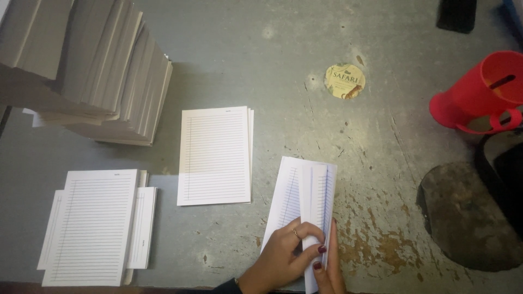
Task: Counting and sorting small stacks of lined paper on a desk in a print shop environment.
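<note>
While both hands, left hand and right hand, pinch one folded ruled sheet, two flat ruled-paper stacks lie alongside.

Left hand curled, right hand flat, fingertips meeting.

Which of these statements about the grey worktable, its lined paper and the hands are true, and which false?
1. Both hands, left hand and right hand, hold the folded bundle of lined white sheets. True.
2. The red plastic jug stands at the table's left edge. False: it is at the right.
3. A round paper label lies on the grey metal table. True.
4. The flat lined pad in the middle is being touched. False: no hand is on it.
5. Tall grey paper stacks fill the upper left. True.
</note>
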